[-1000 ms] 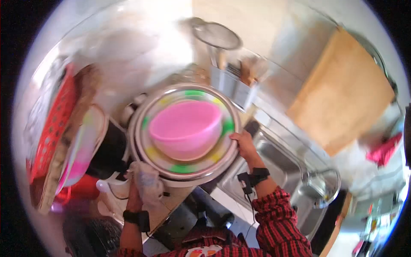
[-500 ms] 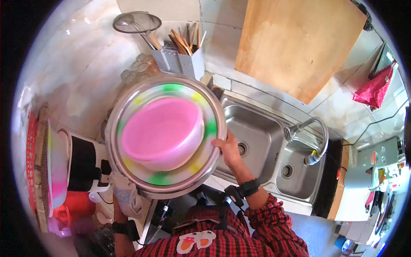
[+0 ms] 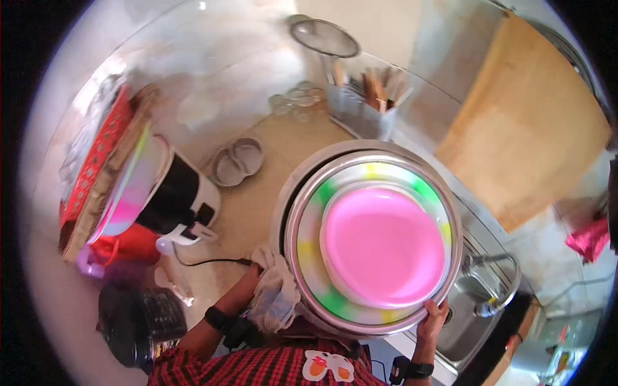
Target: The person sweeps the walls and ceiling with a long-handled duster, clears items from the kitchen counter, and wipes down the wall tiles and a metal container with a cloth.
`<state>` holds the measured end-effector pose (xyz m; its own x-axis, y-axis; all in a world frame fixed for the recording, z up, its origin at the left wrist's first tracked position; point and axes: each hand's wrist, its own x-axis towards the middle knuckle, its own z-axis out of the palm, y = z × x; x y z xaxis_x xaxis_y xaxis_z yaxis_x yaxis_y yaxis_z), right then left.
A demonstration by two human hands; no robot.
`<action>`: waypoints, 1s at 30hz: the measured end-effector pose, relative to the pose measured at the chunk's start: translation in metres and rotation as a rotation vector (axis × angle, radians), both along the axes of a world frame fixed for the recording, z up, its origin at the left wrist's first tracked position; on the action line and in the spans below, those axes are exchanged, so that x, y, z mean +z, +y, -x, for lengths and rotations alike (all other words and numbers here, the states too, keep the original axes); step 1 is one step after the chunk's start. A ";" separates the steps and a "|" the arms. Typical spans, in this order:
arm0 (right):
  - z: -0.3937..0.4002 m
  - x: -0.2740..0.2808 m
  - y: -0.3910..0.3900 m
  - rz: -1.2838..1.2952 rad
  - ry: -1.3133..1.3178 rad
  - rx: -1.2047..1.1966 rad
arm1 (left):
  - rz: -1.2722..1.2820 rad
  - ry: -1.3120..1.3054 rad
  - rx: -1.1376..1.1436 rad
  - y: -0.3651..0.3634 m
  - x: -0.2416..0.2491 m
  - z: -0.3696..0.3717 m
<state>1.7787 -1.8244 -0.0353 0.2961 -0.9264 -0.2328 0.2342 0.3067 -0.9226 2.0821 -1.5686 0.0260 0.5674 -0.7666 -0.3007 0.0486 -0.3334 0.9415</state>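
Observation:
My right hand [image 3: 436, 315] grips the near right rim of a stack of basins, fingers wrapped over the edge. The stack has wide metal basins [image 3: 293, 257] outside, a white basin with green and yellow patches [image 3: 313, 276] inside them, and a pink basin [image 3: 386, 248] innermost. At the stack's left side, my left hand [image 3: 256, 275] is closed on a pale, crumpled cloth [image 3: 277, 299], which partly covers its fingers. The cloth touches or nearly touches the metal rim. The stack hides much of the sink [image 3: 473, 315].
On the counter [image 3: 257, 212] stand a black-and-white cooker [image 3: 177, 199], a grey two-part dish [image 3: 238, 161] and several glasses [image 3: 299, 100]. A utensil holder [image 3: 360, 106] with a strainer [image 3: 325, 38] is behind. A wooden board [image 3: 528, 122] leans at right; a faucet [image 3: 508, 270] rises over the sink.
My view has turned left. The basin stack has moved away from the cooker toward the sink, uncovering the grey dish and counter. Both hands stay at the stack's sides.

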 end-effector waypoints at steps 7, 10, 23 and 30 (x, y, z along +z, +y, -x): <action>0.084 -0.032 0.049 -0.052 0.056 -0.270 | -0.105 -0.058 -0.285 -0.040 -0.041 0.017; 0.098 -0.045 0.068 -0.144 0.073 -0.319 | -0.125 0.171 -0.293 -0.064 -0.019 0.034; 0.107 -0.085 0.031 -0.094 0.205 -0.283 | -0.310 0.416 -0.260 -0.110 -0.065 0.040; 0.072 -0.121 -0.021 -0.040 -0.035 -0.318 | -0.257 0.586 -0.174 -0.145 -0.077 0.027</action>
